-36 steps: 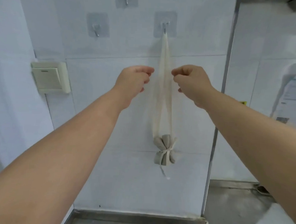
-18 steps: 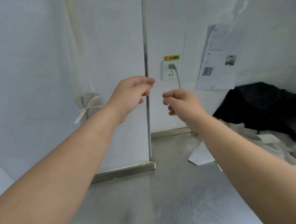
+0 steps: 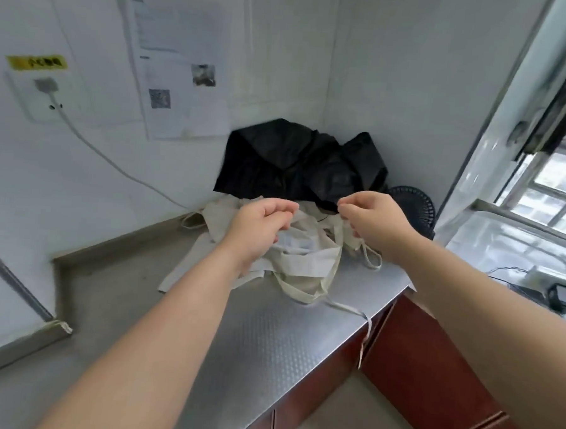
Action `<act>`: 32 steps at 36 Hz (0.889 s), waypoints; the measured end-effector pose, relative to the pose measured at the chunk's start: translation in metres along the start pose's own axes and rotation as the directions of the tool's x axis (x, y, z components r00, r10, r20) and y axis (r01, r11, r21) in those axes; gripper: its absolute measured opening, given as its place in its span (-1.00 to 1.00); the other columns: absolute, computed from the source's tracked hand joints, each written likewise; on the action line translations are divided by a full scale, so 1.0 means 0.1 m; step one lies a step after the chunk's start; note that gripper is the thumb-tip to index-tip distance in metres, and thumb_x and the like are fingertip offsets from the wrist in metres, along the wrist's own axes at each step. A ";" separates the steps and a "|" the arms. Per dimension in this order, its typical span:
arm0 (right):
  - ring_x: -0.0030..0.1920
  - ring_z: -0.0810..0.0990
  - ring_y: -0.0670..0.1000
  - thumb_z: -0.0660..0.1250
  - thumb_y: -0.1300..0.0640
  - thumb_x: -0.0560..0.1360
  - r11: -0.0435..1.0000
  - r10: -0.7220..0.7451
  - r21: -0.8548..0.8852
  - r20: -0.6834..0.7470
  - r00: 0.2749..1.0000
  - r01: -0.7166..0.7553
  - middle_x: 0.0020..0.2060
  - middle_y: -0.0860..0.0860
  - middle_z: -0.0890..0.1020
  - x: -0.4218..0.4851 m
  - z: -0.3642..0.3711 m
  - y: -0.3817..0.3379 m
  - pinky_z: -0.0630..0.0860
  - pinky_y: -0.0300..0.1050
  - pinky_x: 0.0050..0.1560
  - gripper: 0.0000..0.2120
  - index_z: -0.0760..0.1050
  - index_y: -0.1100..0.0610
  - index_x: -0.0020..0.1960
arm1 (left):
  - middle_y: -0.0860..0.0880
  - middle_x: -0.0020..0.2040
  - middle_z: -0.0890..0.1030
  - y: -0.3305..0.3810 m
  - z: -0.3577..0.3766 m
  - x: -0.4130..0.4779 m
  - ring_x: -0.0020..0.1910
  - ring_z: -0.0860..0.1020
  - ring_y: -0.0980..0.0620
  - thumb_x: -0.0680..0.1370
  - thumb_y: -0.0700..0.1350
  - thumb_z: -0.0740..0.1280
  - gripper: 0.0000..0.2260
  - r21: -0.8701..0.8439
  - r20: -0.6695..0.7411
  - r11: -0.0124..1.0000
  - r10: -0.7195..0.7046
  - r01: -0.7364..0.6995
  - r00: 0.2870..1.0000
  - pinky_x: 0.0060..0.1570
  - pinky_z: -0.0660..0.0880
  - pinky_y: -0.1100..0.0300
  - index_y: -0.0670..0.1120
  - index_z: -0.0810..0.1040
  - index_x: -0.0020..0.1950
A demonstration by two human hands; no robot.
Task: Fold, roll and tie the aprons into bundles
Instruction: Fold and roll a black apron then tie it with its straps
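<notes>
Both bare forearms reach up from the lower edge toward the middle of the frame, wrists level and backs of the hands up. The left hand (image 3: 261, 228) has its fingers curled inward. The right hand (image 3: 375, 219) presses thumb and forefinger tip to tip. Whether either grip actually holds cloth or a strap I cannot tell.

The cream aprons (image 3: 308, 260) lie in a crumpled heap on the steel worktop (image 3: 262, 341), right beneath and between the two hands. The left grip is over the heap's upper left and the right over its upper right. One strap (image 3: 366, 330) trails off the worktop's front edge. A black cloth (image 3: 297, 162) is piled in the corner just behind the heap.

Half a second ago the heap sat at the far right edge and a tied bundle hung on the wall at left. That bundle is now out of view, the heap is centred, and the hands keep the same curled pose.
</notes>
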State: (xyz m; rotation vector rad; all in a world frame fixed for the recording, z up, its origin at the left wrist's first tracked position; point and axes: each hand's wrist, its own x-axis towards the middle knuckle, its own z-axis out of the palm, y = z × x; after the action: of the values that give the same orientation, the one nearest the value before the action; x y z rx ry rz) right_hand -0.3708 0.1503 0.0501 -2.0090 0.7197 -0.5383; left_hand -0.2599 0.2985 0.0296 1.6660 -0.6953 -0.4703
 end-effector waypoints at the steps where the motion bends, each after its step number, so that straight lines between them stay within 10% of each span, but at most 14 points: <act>1: -0.36 0.46 -0.08 0.24 0.18 0.52 1.000 0.020 0.000 -0.001 1.000 -0.020 -0.31 -0.04 0.56 0.08 -0.07 0.10 0.48 -0.22 -0.28 -0.86 0.58 0.08 -0.06 | 0.12 -0.03 0.61 -0.03 0.10 0.07 -0.06 0.53 0.13 0.58 -0.19 0.24 -0.79 0.002 0.000 1.000 -0.013 0.013 1.000 -0.01 0.49 0.17 0.09 0.60 -0.04; 13: -0.33 0.48 -0.15 0.23 0.14 0.55 0.997 0.046 -0.064 0.096 0.994 -0.040 -0.26 -0.11 0.57 1.22 0.03 0.64 0.39 -0.33 -0.36 -0.83 0.56 0.06 0.08 | 0.13 -0.10 0.59 -0.28 0.27 1.32 -0.08 0.53 0.21 0.59 -0.14 0.24 -0.81 0.113 -0.117 0.992 -0.034 0.047 0.993 -0.04 0.45 0.30 0.08 0.59 0.09; 19: -0.26 0.48 -0.21 0.23 0.13 0.56 0.989 0.085 -0.124 0.017 0.996 -0.083 -0.15 -0.10 0.58 2.08 -0.15 0.74 0.36 -0.35 -0.30 -0.79 0.55 0.07 0.16 | 0.09 0.19 0.52 -0.38 0.57 2.33 0.14 0.48 0.17 0.57 -0.12 0.28 -0.70 0.168 -0.036 0.983 -0.067 0.072 0.997 0.06 0.37 0.30 0.02 0.49 0.30; 29: 0.07 0.44 -0.03 0.27 0.09 0.54 0.963 0.139 -0.216 -0.114 0.984 -0.161 0.36 0.06 0.38 2.81 -0.48 1.23 0.31 -0.25 0.08 -0.51 0.27 0.05 0.45 | -0.04 0.51 -0.37 -0.72 1.44 3.13 0.52 -0.19 -0.15 0.33 0.20 0.49 0.06 0.599 0.234 0.798 -0.258 0.070 0.938 0.45 0.03 -0.05 0.19 -0.26 0.51; 32: 0.25 0.38 0.03 0.33 0.01 0.51 0.970 0.140 -0.186 -0.101 0.985 -0.156 0.44 0.06 0.21 3.02 -0.55 1.35 0.30 -0.19 0.21 -0.35 0.12 0.00 0.51 | -0.12 0.45 -0.49 -0.87 1.64 3.25 0.50 0.03 -0.23 0.34 0.09 0.52 0.16 0.675 0.188 0.724 -0.357 0.144 0.915 0.39 0.22 0.01 0.17 -0.46 0.44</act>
State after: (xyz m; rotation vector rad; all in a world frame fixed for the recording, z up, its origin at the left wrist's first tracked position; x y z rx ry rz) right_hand -0.2203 -0.1432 -0.0122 -2.0984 1.0001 -0.4851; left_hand -0.1092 -0.0303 -0.0676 2.4084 -0.9322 -0.7564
